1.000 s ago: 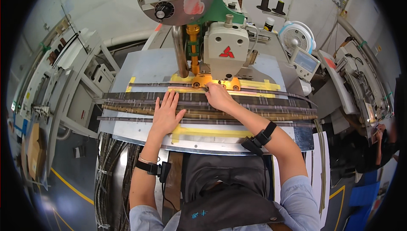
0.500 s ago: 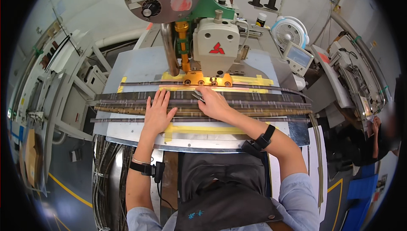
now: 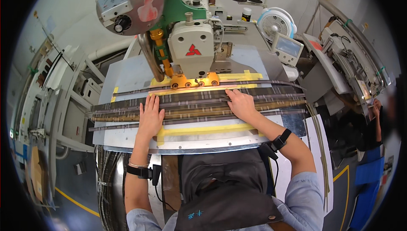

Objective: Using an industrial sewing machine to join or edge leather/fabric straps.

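Those long, narrow strips (image 3: 190,104) are lying side by side across the worktable (image 3: 203,142), right in front of the sewing machine (image 3: 192,46), all dark grey and brown with paler bands. Left hand (image 3: 150,120) is flat on them, fingers spread, gripping nothing; right hand (image 3: 241,105) is curled round what's probably a small metal tool (image 3: 224,99), kinda hard to see.

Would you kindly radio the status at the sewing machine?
Left hand flat on dark strips. Right hand over strips, small tool in grip. Yellow clamp over far strip.
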`<state>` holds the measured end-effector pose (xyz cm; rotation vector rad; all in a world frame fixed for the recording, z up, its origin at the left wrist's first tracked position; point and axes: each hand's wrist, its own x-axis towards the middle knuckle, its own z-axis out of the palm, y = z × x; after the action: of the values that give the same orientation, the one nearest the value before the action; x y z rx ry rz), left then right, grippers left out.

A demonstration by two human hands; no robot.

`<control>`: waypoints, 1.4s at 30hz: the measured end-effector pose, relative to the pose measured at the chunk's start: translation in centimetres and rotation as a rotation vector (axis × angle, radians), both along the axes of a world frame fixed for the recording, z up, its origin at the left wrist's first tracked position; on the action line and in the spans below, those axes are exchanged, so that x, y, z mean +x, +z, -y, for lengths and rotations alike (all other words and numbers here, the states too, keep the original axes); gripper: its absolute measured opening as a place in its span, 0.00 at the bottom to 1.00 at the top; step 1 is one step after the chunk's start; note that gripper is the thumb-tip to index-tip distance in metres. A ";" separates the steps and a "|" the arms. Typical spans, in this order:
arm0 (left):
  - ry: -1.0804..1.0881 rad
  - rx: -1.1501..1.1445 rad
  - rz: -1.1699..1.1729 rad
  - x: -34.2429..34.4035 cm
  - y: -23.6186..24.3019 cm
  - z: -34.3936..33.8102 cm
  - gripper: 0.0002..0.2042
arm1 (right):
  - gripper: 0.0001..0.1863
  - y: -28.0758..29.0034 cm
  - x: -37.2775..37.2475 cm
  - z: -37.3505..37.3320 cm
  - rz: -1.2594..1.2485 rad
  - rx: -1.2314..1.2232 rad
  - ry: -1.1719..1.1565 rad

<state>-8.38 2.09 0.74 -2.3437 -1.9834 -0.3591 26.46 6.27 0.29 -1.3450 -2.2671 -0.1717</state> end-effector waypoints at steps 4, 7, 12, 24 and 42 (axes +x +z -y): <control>-0.032 0.001 0.016 1.4 0.1 0.0 0.31 | 0.22 -0.2 0.0 0.0 -0.010 -0.016 -0.008; -0.032 -0.004 -0.010 1.6 0.4 0.1 0.33 | 0.21 -0.2 0.0 0.0 -0.015 -0.028 -0.012; -0.040 0.009 -0.010 1.5 0.4 0.3 0.34 | 0.20 -0.1 0.0 0.1 -0.055 -0.024 -0.014; -0.029 -0.003 -0.026 1.6 0.4 0.2 0.34 | 0.20 0.5 0.0 0.2 -0.045 -0.106 -0.039; -0.062 0.014 -0.004 10.2 -0.1 2.0 0.35 | 0.11 4.4 -0.3 -1.7 -0.265 -0.554 -0.057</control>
<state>1.82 0.12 0.64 -2.3999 -1.9032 -0.3692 26.13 7.98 4.68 -1.5844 -2.1251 0.6230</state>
